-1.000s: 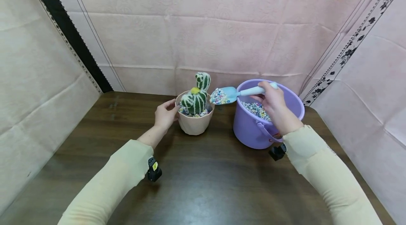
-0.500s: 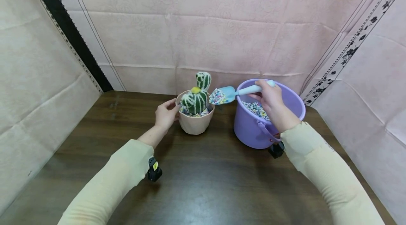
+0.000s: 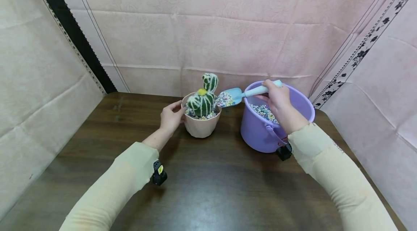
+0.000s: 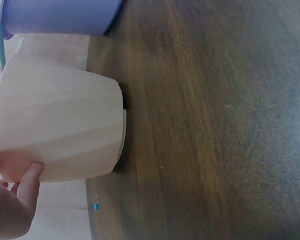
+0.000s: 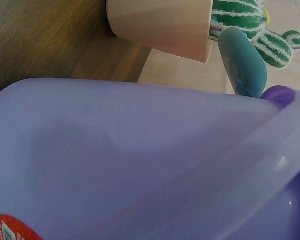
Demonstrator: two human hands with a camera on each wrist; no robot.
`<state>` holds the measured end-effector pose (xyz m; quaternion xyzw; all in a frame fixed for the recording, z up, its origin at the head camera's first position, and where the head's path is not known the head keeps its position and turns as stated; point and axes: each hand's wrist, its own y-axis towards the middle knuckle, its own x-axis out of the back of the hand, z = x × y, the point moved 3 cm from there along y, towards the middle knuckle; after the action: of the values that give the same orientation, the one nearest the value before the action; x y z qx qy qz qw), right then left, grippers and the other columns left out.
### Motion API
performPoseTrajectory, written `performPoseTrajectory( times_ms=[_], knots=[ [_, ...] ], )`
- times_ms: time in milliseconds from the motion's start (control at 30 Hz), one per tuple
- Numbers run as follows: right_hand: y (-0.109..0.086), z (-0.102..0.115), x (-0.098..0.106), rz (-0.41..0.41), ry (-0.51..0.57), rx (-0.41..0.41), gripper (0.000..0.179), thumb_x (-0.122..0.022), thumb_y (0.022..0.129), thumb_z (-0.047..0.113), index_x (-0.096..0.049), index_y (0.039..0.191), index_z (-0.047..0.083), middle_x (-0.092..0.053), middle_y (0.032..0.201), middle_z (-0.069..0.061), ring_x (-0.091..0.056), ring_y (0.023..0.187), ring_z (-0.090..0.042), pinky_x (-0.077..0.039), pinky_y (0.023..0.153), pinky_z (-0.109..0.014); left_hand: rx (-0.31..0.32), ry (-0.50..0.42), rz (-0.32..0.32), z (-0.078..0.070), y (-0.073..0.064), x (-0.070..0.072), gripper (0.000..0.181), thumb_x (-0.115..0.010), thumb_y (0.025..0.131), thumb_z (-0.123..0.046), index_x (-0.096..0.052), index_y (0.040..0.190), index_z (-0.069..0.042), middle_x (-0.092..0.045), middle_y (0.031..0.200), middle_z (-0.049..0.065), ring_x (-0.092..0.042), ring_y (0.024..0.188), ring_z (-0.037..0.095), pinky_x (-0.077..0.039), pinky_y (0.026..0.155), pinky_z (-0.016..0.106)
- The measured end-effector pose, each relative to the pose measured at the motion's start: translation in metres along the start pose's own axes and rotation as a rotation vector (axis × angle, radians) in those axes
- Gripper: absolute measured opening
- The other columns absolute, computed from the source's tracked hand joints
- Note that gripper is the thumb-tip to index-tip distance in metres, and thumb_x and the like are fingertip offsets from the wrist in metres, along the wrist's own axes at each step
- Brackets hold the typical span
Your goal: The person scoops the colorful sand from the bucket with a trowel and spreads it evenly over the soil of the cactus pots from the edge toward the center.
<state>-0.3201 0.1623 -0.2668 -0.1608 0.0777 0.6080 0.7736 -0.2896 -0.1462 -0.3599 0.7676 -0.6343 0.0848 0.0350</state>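
A potted cactus (image 3: 201, 105), green with white lines and a yellow flower, stands in a beige pot (image 3: 201, 127) on the table. My left hand (image 3: 171, 118) grips the pot's left rim; in the left wrist view the thumb (image 4: 31, 184) presses its outer wall. My right hand (image 3: 279, 102) grips the handle of a light blue trowel (image 3: 235, 94) above a purple bucket (image 3: 260, 138). Colourful small pebbles (image 3: 224, 99) lie on the trowel's blade, whose tip overlaps the pot's right rim. Around the cactus base are similar pebbles. The right wrist view hides my right hand behind the bucket wall (image 5: 115, 150).
More pebbles (image 3: 263, 112) fill the lower part of the bucket, whose handle (image 3: 275, 135) hangs at the front. A small blue bit (image 4: 96, 206) lies on the dark wooden table (image 3: 202, 187) near the pot. Pale cloth (image 3: 228, 42) hangs behind and at both sides.
My right hand and the trowel have shifted slightly left, with the blade tip at the pot's right rim. My left hand keeps its grip on the pot.
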Motion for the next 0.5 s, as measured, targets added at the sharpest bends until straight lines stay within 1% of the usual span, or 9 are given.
performPoseTrajectory(
  times_ms=[133,300,400,500],
  knots=[
    [0.0009,0.0004,-0.0008,0.000,-0.021,0.020,0.006,-0.050,0.085,0.000,-0.048,0.086,0.005,-0.053,0.076,-0.003,-0.066,0.060,-0.012,-0.058,0.060,-0.027,0.014,0.012,0.023,0.0000,0.0023,0.0001,0.044,-0.054,0.094,-0.014,-0.047,0.137,-0.008,-0.051,0.136,0.015,-0.062,0.081,0.015,-0.055,0.086,0.039],
    [0.0019,0.0004,-0.0025,0.006,-0.052,0.047,0.007,-0.051,0.084,0.000,-0.047,0.083,0.005,-0.057,0.068,-0.001,-0.067,0.057,-0.012,-0.057,0.057,-0.026,0.016,0.054,0.055,-0.0034,0.0047,0.0010,0.044,-0.052,0.096,-0.014,-0.045,0.139,-0.008,-0.049,0.138,0.015,-0.062,0.095,0.023,-0.052,0.090,0.042],
    [0.0019,0.0007,-0.0024,0.008,-0.049,0.050,0.008,-0.051,0.085,-0.001,-0.048,0.081,0.005,-0.057,0.066,-0.001,-0.067,0.057,-0.012,-0.058,0.057,-0.026,0.007,0.086,0.048,-0.0052,0.0022,0.0008,0.045,-0.051,0.096,-0.016,-0.044,0.139,-0.006,-0.049,0.137,0.016,-0.061,0.103,0.028,-0.053,0.090,0.042],
    [0.0017,0.0014,-0.0013,0.010,-0.049,0.049,0.008,-0.051,0.084,-0.001,-0.048,0.081,0.005,-0.057,0.065,-0.001,-0.067,0.057,-0.012,-0.058,0.057,-0.027,0.002,0.129,0.036,-0.0050,-0.0038,0.0003,0.047,-0.053,0.095,-0.019,-0.043,0.138,-0.003,-0.050,0.136,0.017,-0.060,0.107,0.030,-0.055,0.085,0.037]
  ],
)
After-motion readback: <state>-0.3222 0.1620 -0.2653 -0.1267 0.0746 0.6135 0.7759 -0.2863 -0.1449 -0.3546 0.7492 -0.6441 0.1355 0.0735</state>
